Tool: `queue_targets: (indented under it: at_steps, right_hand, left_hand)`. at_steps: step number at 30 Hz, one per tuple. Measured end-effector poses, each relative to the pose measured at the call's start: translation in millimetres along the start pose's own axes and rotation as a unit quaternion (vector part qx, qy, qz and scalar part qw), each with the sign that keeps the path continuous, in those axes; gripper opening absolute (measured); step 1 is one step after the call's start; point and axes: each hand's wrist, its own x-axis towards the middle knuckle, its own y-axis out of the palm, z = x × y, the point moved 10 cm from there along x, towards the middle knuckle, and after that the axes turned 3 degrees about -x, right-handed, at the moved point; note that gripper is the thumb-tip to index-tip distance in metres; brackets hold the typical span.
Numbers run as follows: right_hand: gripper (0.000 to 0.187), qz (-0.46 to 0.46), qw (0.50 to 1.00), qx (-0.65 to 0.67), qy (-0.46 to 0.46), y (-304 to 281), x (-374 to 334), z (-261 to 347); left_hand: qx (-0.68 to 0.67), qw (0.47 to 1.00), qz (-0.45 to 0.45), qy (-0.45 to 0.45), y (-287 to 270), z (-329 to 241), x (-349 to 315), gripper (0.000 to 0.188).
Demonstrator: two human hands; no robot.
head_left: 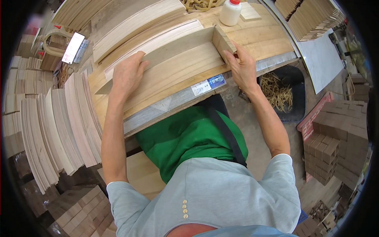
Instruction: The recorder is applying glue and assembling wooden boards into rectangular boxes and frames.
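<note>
On the wooden tabletop (154,94), a long thin wooden board (173,44) stands on edge, meeting a short end board (222,42) in a corner at its right. My left hand (128,73) is closed around the long board's upper edge, near its left end. At the other end, my right hand (242,67) grips the short board by its near part, thumb on the inner face. A small dark reddish thing shows by the right fingers; its kind is unclear. The undersides of both hands are hidden.
Behind the boards lie stacked wooden strips (138,27). A white bottle with a red cap (229,15) stands at the back, beside a small wooden panel (249,12). Below the table's right end is a black bin (298,85) of tan strands. Wood stacks (57,130) fill the left.
</note>
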Motion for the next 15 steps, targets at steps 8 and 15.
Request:
queue_targets:
  at_steps: [8, 15]
  right_hand:
    - [0.032, 0.009, 1.000, 0.014, 0.004, 2, 4, -2]
    - [0.036, 0.029, 0.999, -0.015, -0.013, 1, 5, 3]
  left_hand:
    - [-0.009, 1.000, -0.003, -0.005, -1, 2, 1, 0.019]
    - [0.018, 0.998, 0.049, -0.025, 7, 5, 7, 0.026]
